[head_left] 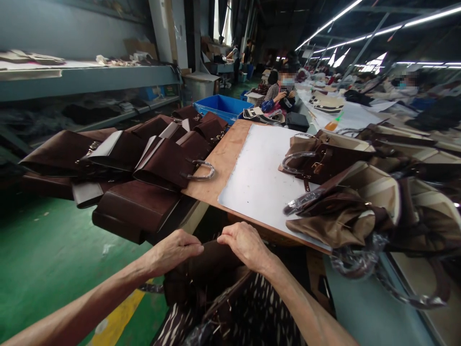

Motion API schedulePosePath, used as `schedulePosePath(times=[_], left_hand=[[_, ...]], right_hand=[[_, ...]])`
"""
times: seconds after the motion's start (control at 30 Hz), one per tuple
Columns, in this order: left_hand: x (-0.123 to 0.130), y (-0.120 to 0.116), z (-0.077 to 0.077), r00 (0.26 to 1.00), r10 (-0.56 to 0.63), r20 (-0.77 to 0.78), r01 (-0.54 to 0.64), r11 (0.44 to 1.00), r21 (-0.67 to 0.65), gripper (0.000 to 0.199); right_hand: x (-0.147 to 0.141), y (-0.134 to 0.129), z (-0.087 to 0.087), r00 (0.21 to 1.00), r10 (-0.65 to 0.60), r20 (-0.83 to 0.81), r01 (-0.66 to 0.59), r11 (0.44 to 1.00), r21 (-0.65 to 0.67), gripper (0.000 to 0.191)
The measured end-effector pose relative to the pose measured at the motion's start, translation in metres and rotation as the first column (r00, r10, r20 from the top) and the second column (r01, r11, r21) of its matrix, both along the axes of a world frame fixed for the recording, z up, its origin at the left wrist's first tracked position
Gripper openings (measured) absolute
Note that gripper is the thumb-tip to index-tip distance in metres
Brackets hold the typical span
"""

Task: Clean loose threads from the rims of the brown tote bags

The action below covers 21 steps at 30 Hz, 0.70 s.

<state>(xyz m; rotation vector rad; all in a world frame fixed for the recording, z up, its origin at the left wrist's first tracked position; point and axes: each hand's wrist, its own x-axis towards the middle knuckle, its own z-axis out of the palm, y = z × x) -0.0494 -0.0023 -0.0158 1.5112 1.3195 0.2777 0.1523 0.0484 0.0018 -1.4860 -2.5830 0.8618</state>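
Note:
A dark brown handbag (216, 264) rests on my lap, its far edge raised between my two hands. Thumb and fingers of my left hand (175, 252) pinch that edge near its left end. A short way to the right, my right hand (247, 244) is closed on the same edge. The bag's lower part lies in shadow over patterned dark clothing (268, 312), so its details are hard to make out. One plastic-wrapped handle (151, 288) sticks out at the bag's left side.
Ahead stands a wooden table (225, 150) with a white sheet (252, 178) on it. Finished-looking brown bags (158, 206) are piled at left; open bags with pale linings (374, 187) crowd the right. A blue bin (223, 106) and a seated person (279, 93) are beyond.

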Motion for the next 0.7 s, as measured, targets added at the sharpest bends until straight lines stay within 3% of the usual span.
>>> schedulePosePath(times=[0.13,0.33,0.43,0.57,0.7], left_hand=[[0.003,-0.001,-0.003,1.000,0.003,0.009,-0.003,1.000,-0.008,0.039],[0.012,-0.001,0.000,0.998,-0.058,-0.036,0.059,0.998,0.027,0.034],[0.015,-0.006,0.003,0.996,-0.091,-0.009,0.091,0.996,0.016,0.033],[0.021,-0.015,0.003,0.994,-0.107,0.019,0.107,0.994,0.010,0.030],[0.028,-0.019,-0.001,0.993,-0.118,0.024,0.118,0.993,-0.015,0.030]], right_hand=[[0.003,-0.002,-0.001,1.000,-0.026,0.015,0.026,1.000,-0.012,0.029],[-0.003,-0.005,0.001,0.979,0.119,-0.166,-0.148,0.973,-0.176,0.021],[-0.004,-0.006,0.002,0.974,0.070,-0.214,-0.132,0.947,-0.292,0.018],[0.004,-0.008,-0.002,0.973,-0.024,-0.230,-0.110,0.827,-0.551,0.021],[0.007,-0.014,-0.006,0.982,-0.091,-0.167,-0.022,0.818,-0.575,0.021]])
